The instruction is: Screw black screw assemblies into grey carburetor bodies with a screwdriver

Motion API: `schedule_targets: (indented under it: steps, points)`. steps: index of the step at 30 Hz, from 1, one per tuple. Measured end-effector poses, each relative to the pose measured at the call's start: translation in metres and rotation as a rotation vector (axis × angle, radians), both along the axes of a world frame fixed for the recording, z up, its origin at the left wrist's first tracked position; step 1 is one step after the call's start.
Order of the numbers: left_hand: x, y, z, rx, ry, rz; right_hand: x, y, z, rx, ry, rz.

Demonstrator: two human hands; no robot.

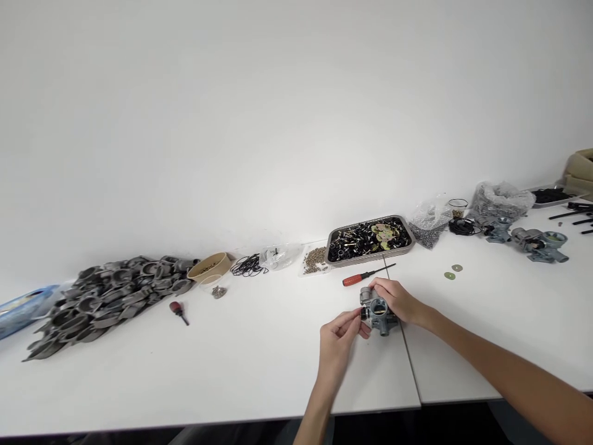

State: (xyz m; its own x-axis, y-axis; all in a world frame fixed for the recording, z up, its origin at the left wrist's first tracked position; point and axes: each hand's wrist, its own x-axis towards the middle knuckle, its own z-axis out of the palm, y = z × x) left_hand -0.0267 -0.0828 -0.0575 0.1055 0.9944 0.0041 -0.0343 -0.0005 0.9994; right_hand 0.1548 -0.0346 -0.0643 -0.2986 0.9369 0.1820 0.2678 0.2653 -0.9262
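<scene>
A grey metal carburetor (379, 309) is held just above or on the white table, its round bore facing up toward me. My right hand (399, 301) is closed around its far right side. With thumb and fingers, my left hand (341, 334) pinches a small black round fitting (364, 313) at the carburetor's left side. Some of the left fingers are hidden behind the body. Just beyond the hands lies a screwdriver with a red handle (353, 280). Two small flat discs (450, 275) rest to the right.
A metal tray (330, 246) of black and brass parts stands by the wall. Grey castings (106, 296) are heaped at left, near a short red-handled screwdriver (176, 308) and an oval tan container (221, 264). More carburetors (540, 242) and bagged parts (500, 201) sit at right. A table seam (411, 361) runs forward.
</scene>
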Motion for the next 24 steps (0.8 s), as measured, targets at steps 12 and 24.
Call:
schedule_targets:
  steps: [12, 24]
  points:
    - [-0.006, 0.003, -0.004, 0.097, 0.084, -0.07, 0.0, -0.002, 0.004, -0.032, 0.024, 0.006]
    - [-0.012, 0.008, -0.005, 0.217, 0.22, -0.129, 0.0, -0.002, 0.003, -0.011, 0.019, 0.013]
